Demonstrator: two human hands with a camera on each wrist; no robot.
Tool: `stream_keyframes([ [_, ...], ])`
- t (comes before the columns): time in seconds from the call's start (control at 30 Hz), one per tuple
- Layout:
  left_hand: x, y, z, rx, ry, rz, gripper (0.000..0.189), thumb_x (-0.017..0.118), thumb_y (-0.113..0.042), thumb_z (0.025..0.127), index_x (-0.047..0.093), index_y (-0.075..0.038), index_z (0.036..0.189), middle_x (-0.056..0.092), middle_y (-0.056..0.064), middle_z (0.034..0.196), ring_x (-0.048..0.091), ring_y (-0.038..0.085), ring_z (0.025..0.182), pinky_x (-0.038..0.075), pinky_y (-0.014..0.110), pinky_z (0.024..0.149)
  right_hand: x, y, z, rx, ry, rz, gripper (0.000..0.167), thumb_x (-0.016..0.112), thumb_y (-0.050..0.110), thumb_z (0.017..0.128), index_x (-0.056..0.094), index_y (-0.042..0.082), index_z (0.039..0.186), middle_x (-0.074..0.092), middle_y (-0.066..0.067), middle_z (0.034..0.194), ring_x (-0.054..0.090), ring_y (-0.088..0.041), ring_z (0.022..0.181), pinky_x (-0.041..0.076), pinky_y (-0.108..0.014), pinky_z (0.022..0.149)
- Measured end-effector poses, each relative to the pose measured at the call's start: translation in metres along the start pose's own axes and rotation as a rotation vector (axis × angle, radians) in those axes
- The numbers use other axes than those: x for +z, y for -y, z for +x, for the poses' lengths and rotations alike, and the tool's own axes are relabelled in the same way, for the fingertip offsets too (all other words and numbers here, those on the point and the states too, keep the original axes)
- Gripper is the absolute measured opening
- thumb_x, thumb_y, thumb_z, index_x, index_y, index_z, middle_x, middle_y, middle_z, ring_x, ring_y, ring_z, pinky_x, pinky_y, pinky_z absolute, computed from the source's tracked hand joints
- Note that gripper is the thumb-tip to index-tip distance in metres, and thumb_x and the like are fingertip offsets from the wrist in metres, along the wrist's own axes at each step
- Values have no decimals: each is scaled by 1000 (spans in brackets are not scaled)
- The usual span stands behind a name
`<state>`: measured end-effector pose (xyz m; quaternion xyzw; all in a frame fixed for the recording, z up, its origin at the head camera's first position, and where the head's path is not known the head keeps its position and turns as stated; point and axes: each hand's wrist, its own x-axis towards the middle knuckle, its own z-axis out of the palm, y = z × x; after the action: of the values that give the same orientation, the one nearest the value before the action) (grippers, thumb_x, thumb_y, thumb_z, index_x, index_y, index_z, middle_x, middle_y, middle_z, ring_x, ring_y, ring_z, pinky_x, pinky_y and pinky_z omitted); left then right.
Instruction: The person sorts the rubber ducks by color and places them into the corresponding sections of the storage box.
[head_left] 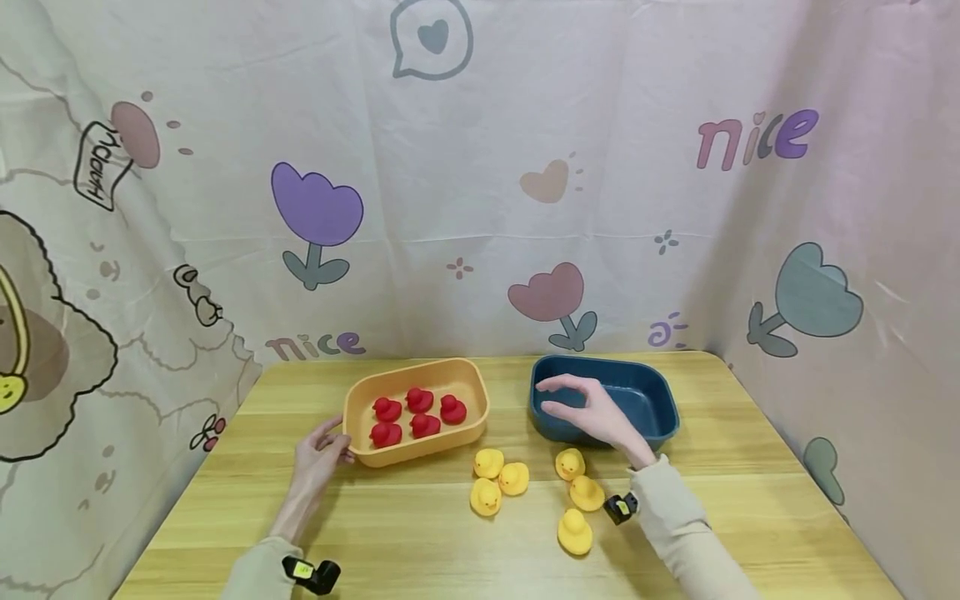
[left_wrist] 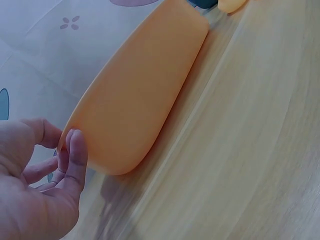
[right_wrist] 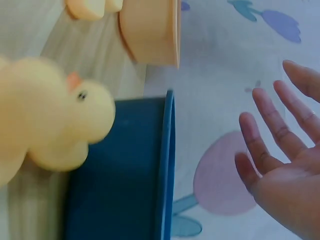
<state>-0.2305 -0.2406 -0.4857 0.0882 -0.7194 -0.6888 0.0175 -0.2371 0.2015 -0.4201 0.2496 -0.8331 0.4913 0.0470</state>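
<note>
My left hand (head_left: 313,465) pinches the left end of an orange plastic bin (head_left: 435,447). In the left wrist view, thumb and fingers grip the rim of that bin (left_wrist: 135,90). Inside lie several red rubber ducks (head_left: 425,425). My right hand (head_left: 596,412) hovers over a dark blue bin (head_left: 637,406), fingers apart and holding nothing. The right wrist view shows the palm (right_wrist: 295,175) beyond the blue bin's rim (right_wrist: 167,165). A yellow rubber duck (right_wrist: 55,110) looms large and blurred there. No duck is visible inside the blue bin; the right forearm hides part of it.
Three yellow ducks (head_left: 486,497) cluster in front of the gap between the bins. Three more yellow ducks (head_left: 575,533) form a line before the blue bin, beside the right sleeve. The wooden table (head_left: 420,542) backs onto a printed cloth (head_left: 450,208).
</note>
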Motion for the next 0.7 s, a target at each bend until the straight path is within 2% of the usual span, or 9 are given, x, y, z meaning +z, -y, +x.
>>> stream_keyframes([
  [0.13, -4, -1, 0, 4, -15, 22, 56, 49, 5, 98, 33, 9, 152, 65, -9, 81, 61, 2, 65, 58, 16, 62, -10, -7, -16, 27, -19, 69, 33, 70, 13, 94, 67, -1, 123, 67, -24, 128, 65, -25, 113, 56, -31, 101],
  [0.23, -5, -2, 0, 4, -14, 57, 56, 50, 3, 99, 33, 8, 152, 64, -7, 84, 62, 2, 65, 58, 16, 64, -14, -16, -29, 53, -42, 145, 33, 69, 11, 95, 66, -5, 123, 64, -30, 127, 68, -21, 108, 55, -16, 94],
  [0.33, -5, -3, 1, 5, -24, 78, 55, 49, 2, 99, 34, 8, 151, 63, -6, 86, 62, 2, 65, 58, 16, 64, -20, -25, -43, 96, -73, 183, 33, 68, 12, 95, 65, -6, 123, 65, -30, 125, 69, -19, 109, 56, -13, 91],
  [0.47, -7, -4, 1, 19, -42, 99, 53, 48, 3, 99, 35, 9, 150, 62, -6, 86, 62, 1, 64, 58, 15, 63, -27, -36, -60, 112, -97, 194, 30, 67, 11, 96, 66, -3, 123, 67, -25, 122, 70, -17, 107, 57, -14, 89],
  [0.53, -7, -6, -1, 43, -51, 179, 53, 49, 2, 99, 35, 9, 150, 63, 2, 92, 64, 3, 64, 59, 16, 63, -31, -41, -67, 117, -103, 206, 30, 66, 11, 97, 66, -3, 123, 68, -23, 121, 70, -15, 105, 57, -14, 89],
  [0.57, -6, -7, -2, 76, -66, 250, 53, 50, 0, 99, 36, 10, 149, 63, 8, 97, 68, 9, 70, 61, 21, 67, -33, -43, -70, 120, -106, 217, 30, 65, 11, 97, 65, -3, 123, 68, -22, 121, 70, -13, 104, 57, -14, 89],
  [0.63, 2, -9, -4, 161, -130, 400, 52, 52, -3, 99, 40, 10, 147, 58, 22, 110, 68, 24, 89, 60, 33, 83, -35, -46, -75, 134, -113, 248, 31, 64, 10, 98, 64, -5, 125, 69, -19, 121, 69, -8, 104, 57, -14, 89],
  [0.7, 16, -12, -7, 258, -207, 514, 50, 55, -5, 97, 45, 8, 144, 50, 31, 122, 56, 41, 113, 51, 50, 97, -37, -48, -79, 149, -124, 276, 33, 63, 10, 99, 61, -8, 127, 71, -13, 121, 69, -5, 104, 57, -14, 89],
])
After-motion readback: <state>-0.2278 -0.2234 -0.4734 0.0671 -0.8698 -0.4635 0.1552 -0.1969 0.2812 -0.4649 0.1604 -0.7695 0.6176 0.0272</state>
